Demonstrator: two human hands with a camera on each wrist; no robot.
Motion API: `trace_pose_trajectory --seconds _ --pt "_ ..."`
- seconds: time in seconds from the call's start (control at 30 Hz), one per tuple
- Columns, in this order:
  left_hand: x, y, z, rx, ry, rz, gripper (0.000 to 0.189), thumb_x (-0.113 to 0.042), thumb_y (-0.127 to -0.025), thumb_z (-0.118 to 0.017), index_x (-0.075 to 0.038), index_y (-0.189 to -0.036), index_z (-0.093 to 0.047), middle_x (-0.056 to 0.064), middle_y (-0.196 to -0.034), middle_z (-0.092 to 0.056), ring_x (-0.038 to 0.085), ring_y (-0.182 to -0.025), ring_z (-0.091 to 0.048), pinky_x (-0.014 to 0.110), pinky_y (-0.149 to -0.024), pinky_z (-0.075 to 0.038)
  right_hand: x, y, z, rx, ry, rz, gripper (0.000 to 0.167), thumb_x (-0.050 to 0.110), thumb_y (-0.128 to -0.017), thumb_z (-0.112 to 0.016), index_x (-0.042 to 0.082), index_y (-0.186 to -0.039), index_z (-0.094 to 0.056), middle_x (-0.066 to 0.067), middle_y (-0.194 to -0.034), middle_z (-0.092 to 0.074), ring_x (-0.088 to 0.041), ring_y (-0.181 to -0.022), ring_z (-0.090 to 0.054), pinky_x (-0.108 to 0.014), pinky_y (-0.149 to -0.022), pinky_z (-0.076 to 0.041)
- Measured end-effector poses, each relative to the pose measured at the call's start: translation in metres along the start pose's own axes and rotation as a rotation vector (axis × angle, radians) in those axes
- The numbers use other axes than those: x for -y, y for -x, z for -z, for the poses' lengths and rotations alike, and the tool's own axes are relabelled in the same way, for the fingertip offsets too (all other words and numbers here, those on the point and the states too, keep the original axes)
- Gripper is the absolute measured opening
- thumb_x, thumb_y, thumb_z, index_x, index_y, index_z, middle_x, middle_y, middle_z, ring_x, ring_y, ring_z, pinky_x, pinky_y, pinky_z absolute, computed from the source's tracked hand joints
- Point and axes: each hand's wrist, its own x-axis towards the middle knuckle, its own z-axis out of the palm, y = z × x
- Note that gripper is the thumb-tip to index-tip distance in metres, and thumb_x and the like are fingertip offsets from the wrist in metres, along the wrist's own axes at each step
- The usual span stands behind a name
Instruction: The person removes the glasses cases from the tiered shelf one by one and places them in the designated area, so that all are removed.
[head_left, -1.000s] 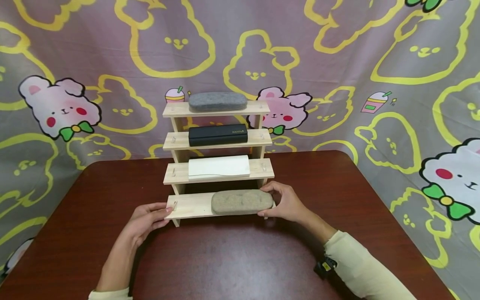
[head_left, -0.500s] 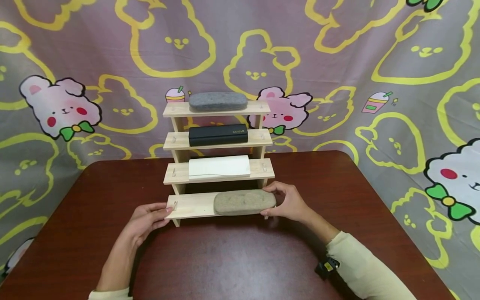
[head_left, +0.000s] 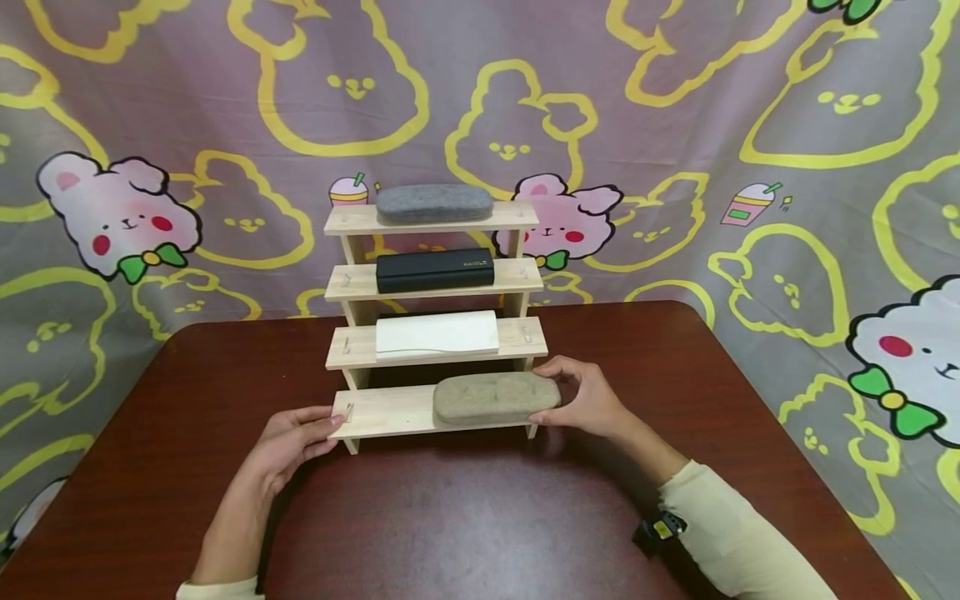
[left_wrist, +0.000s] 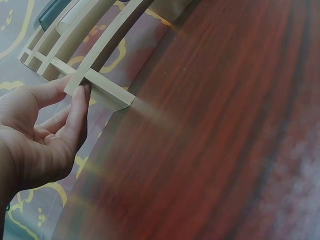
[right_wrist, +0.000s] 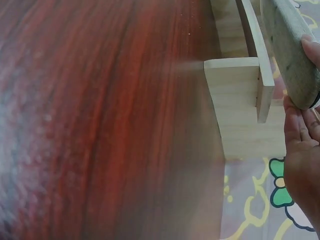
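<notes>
A beige-green glasses case [head_left: 497, 397] is at the right half of the lowest step of a wooden tiered rack [head_left: 382, 412]. My right hand [head_left: 585, 398] grips the case by its right end, thumb in front and fingers behind. In the right wrist view the glasses case [right_wrist: 290, 52] stands a little off the shelf board [right_wrist: 265, 75], with a gap between. At the lowest step's left end my left hand [head_left: 296, 437] pinches the board between thumb and fingers. The left wrist view shows the left hand [left_wrist: 50, 125] on that board's end [left_wrist: 79, 82].
On the steps above lie a white glasses case [head_left: 437, 333], a black case [head_left: 435, 272] and, on top, a grey felt case [head_left: 434, 203]. The rack stands on a dark red-brown table [head_left: 480, 517]. A patterned curtain [head_left: 660, 108] hangs behind.
The beige-green case has shifted right and risen slightly, carried by my right hand. My left hand keeps its place on the board, and the other cases stay where they were.
</notes>
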Motion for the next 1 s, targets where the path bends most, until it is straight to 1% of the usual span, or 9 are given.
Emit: trace_pose_trajectory --seconds 0.17,0.23,0.3,0.43,0.53,0.7,0.93,1.0 --pt "-0.001 0.001 -0.001 -0.006 0.000 0.003 0.048 -0.008 -0.098 -0.065 0.014 -0.137 -0.049 -0.008 -0.087 -0.069 0.001 -0.077 -0.067 0.016 -0.072 -0.062 0.004 0.000 0.002 -0.006 -0.011 0.002 0.055 -0.007 -0.060 -0.093 -0.006 -0.110 -0.070 -0.021 -0.104 -0.071 -0.002 -0.091 -0.066 -0.018 -0.082 -0.058" --pt "-0.001 0.001 -0.001 -0.008 -0.003 0.005 0.049 -0.008 -0.098 -0.066 0.015 -0.138 -0.048 -0.008 -0.087 -0.068 0.001 -0.077 -0.067 0.016 -0.072 -0.062 0.006 0.000 0.003 -0.005 -0.029 0.003 0.055 -0.008 -0.060 -0.092 -0.006 -0.110 -0.069 -0.019 -0.105 -0.072 -0.003 -0.090 -0.066 -0.017 -0.081 -0.058" --pt "-0.001 0.001 -0.001 -0.011 -0.006 0.007 0.050 -0.008 -0.098 -0.065 0.015 -0.138 -0.048 -0.007 -0.087 -0.068 0.001 -0.077 -0.067 0.016 -0.072 -0.062 0.008 -0.001 0.004 -0.007 -0.040 0.001 0.055 -0.009 -0.060 -0.092 -0.006 -0.110 -0.069 -0.011 -0.106 -0.073 -0.003 -0.090 -0.066 -0.016 -0.081 -0.057" --pt "-0.001 0.001 -0.001 -0.012 -0.013 0.015 0.051 -0.009 -0.099 -0.065 0.016 -0.139 -0.047 -0.007 -0.086 -0.068 0.001 -0.077 -0.067 0.016 -0.072 -0.062 0.012 -0.001 0.007 -0.018 -0.048 0.000 0.054 -0.011 -0.059 -0.091 -0.006 -0.109 -0.069 0.009 -0.107 -0.071 -0.003 -0.091 -0.067 -0.015 -0.081 -0.056" --pt "-0.001 0.001 -0.001 -0.009 -0.017 0.017 0.051 -0.010 -0.099 -0.065 0.016 -0.139 -0.047 -0.007 -0.086 -0.068 0.000 -0.077 -0.067 0.016 -0.072 -0.062 0.014 -0.001 0.009 -0.025 -0.046 0.011 0.054 -0.011 -0.060 -0.091 -0.006 -0.109 -0.069 0.016 -0.107 -0.070 -0.003 -0.091 -0.067 -0.016 -0.082 -0.056" --pt "-0.001 0.001 -0.001 -0.010 -0.015 0.017 0.050 -0.010 -0.099 -0.065 0.016 -0.138 -0.048 -0.007 -0.086 -0.068 0.000 -0.077 -0.067 0.016 -0.072 -0.062 0.017 -0.002 0.014 -0.031 -0.005 0.023 0.053 -0.008 -0.061 -0.092 -0.004 -0.109 -0.070 0.015 -0.106 -0.071 -0.003 -0.090 -0.067 -0.018 -0.081 -0.056" --pt "-0.001 0.002 -0.001 -0.007 -0.012 0.002 0.045 -0.009 -0.099 -0.065 0.015 -0.134 -0.051 -0.006 -0.086 -0.067 0.001 -0.077 -0.067 0.016 -0.072 -0.062 0.019 -0.001 0.022 -0.027 0.006 0.028 0.056 -0.007 -0.062 -0.092 -0.003 -0.114 -0.070 0.006 -0.108 -0.072 -0.006 -0.093 -0.065 -0.019 -0.081 -0.057" --pt "-0.001 0.002 -0.001 -0.007 -0.012 -0.001 0.043 -0.009 -0.099 -0.065 0.014 -0.133 -0.052 -0.007 -0.086 -0.068 0.001 -0.076 -0.067 0.016 -0.071 -0.062 0.019 -0.002 0.024 -0.033 0.017 0.033 0.057 -0.006 -0.062 -0.092 -0.002 -0.114 -0.070 0.007 -0.108 -0.072 -0.006 -0.093 -0.065 -0.017 -0.081 -0.056"
